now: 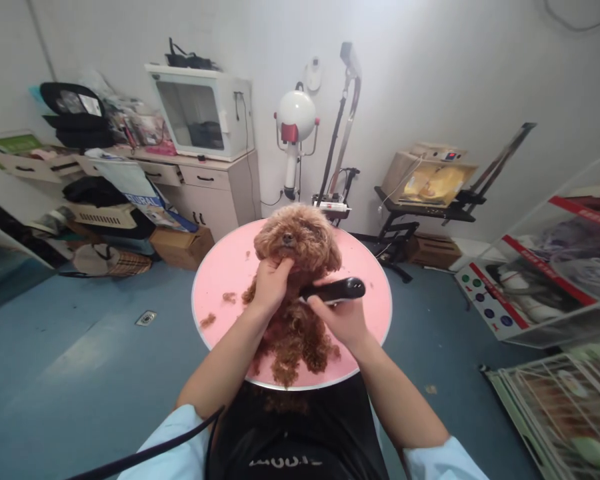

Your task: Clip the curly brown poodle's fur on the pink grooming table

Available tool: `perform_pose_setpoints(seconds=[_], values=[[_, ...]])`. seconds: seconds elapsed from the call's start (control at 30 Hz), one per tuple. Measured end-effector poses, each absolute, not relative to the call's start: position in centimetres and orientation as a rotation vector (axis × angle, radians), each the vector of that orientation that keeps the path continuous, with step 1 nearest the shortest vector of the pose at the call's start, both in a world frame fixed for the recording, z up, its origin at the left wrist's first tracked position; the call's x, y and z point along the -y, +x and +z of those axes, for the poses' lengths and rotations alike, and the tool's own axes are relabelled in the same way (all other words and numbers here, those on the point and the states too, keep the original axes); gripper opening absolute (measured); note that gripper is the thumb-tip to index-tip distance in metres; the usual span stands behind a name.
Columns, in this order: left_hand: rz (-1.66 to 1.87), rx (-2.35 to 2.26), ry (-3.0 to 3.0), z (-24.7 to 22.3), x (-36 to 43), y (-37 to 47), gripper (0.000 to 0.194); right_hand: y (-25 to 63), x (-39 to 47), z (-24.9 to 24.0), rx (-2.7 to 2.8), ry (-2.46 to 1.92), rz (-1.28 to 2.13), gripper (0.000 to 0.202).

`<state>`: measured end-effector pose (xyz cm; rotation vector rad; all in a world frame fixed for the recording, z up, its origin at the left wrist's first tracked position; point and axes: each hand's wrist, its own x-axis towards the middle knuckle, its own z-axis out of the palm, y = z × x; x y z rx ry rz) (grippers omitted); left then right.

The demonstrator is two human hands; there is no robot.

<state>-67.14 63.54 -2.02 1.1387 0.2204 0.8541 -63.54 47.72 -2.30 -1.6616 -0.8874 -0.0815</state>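
The left hand [273, 281] grips the brown curly-haired dog [300, 243] under its chin; the right hand [344, 320] grasps 1 black hair clipper [336, 291] against its chest. The dog is on the round pink grooming table [367, 267], clipped fur [229, 297] to its left.

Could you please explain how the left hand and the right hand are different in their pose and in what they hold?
The left hand pinches under the chin of the dog; the right hand grips a black clipper. The left hand is near the muzzle, while the right hand is lower, beside the chest. Both are bare and above the pink table.
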Motion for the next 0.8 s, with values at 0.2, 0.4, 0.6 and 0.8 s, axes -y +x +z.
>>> perform_pose_setpoints(seconds=[0.2,0.4,0.6,0.8], values=[[0.827,-0.231,1.186,-1.8,-63.4,-67.4,0.026,-64.5,-46.8,-2.8,0.979,-1.665,-0.139,0.024],[0.83,-0.251,1.198,-1.2,-63.0,-67.5,0.021,-62.9,-48.4,0.1,0.97,-1.67,-0.254,0.025],[0.849,-0.237,1.233,-1.4,-63.0,-67.5,0.021,-64.7,-47.0,-3.6,1.163,-1.793,-0.066,0.027],[0.873,-0.269,1.294,-1.3,-62.9,-67.7,0.022,-61.7,-47.2,1.0,1.077,-1.585,-0.313,0.024]])
